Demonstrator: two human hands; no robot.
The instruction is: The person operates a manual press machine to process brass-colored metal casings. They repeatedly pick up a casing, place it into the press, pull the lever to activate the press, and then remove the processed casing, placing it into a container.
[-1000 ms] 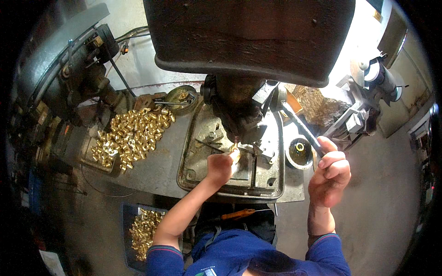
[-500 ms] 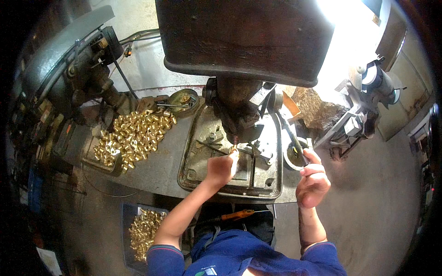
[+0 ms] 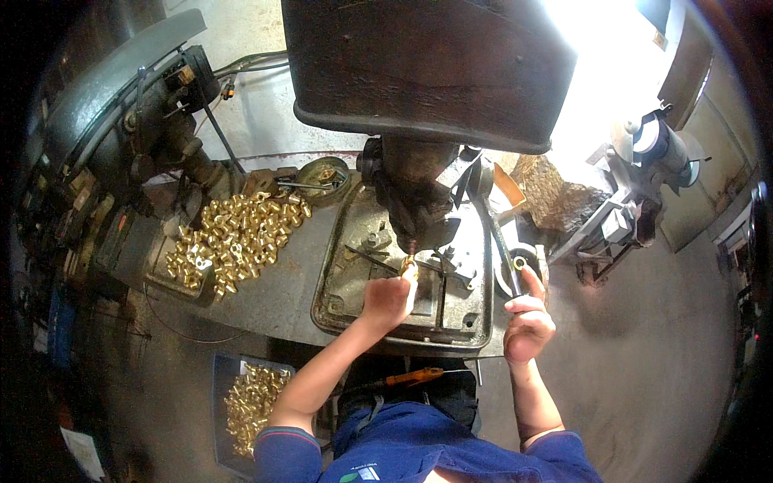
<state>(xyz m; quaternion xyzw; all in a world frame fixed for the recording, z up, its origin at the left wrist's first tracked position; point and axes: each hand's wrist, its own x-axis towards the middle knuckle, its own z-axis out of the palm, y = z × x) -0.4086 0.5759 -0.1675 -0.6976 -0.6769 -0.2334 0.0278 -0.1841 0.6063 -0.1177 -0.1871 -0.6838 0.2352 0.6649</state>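
Observation:
My left hand (image 3: 389,301) is closed around a small brass fitting (image 3: 410,264), holding it right beneath the spindle (image 3: 412,244) of a drill press. Most of that fitting is hidden by the fingers. On the right side, my right hand (image 3: 529,328) has its fingers curled at the lower end of the press's dark feed lever (image 3: 501,245). Another brass fitting (image 3: 520,262), its round opening showing, is by the raised index finger of that hand. Under both hands lies the press's metal base (image 3: 338,310), with a dark clamp bar across it.
A heap of brass fittings (image 3: 241,237) covers the bench's left side; more fill a blue bin (image 3: 217,402) below. A round dish (image 3: 322,179) with tools stands behind. The press housing (image 3: 427,68) hangs overhead. An orange-handled tool (image 3: 415,377) lies near my lap.
My right hand and the lever's end have shifted left, toward the press. The fitting by the right index finger now shows its round opening. My left hand stays under the spindle.

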